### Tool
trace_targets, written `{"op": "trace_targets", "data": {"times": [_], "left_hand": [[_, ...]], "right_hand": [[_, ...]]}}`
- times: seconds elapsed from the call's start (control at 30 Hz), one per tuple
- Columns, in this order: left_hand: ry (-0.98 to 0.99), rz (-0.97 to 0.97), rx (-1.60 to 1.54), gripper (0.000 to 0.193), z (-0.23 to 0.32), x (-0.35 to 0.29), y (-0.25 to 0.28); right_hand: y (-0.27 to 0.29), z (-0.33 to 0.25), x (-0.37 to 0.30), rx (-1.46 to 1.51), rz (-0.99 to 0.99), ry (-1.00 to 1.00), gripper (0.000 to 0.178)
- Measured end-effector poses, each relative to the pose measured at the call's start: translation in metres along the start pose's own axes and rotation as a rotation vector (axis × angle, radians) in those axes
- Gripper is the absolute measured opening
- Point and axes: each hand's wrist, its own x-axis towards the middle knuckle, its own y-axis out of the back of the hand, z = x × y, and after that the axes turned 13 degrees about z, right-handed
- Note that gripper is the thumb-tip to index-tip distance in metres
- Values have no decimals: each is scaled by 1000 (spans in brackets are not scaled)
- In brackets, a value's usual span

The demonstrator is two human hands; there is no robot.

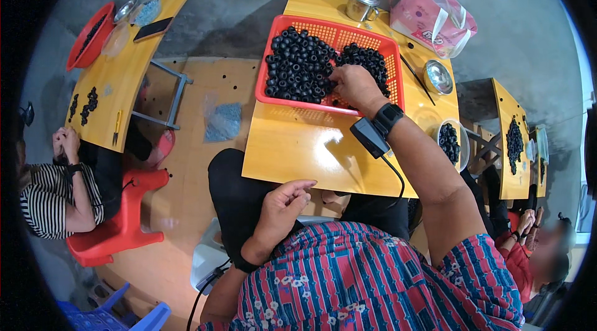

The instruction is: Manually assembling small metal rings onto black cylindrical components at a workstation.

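Note:
A red plastic basket (268, 97) with lattice walls stands on my yellow table (280, 150). Small black ring-shaped pieces (298, 63) fill its left part, and a second heap of them (364, 60) lies at the right. My right hand (357, 88) reaches into the gap between the two heaps. Its fingers are bent together on the pieces there; the fingertips are partly hidden. Over my lap, just off the table's near edge, my left hand (280, 213) hangs with loosely curled fingers, thumb close to the index finger. Nothing shows in it.
A clear bowl of black rings (449, 142), a metal bowl (438, 77), a dark stick (416, 77), a lidded metal mug (362, 5) and a pink bag (432, 18) surround the basket. A plastic bag (222, 122) lies on the floor. Other people sit at tables on both sides.

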Motion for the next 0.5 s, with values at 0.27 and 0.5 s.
{"op": "trace_targets", "data": {"times": [0.27,0.5], "left_hand": [[12,18,23,25,4,-2,0],[1,53,55,25,9,-4,0]], "right_hand": [[4,-5,0,-25,0,23,25],[49,-32,-32,339,97,-193,16]]}}
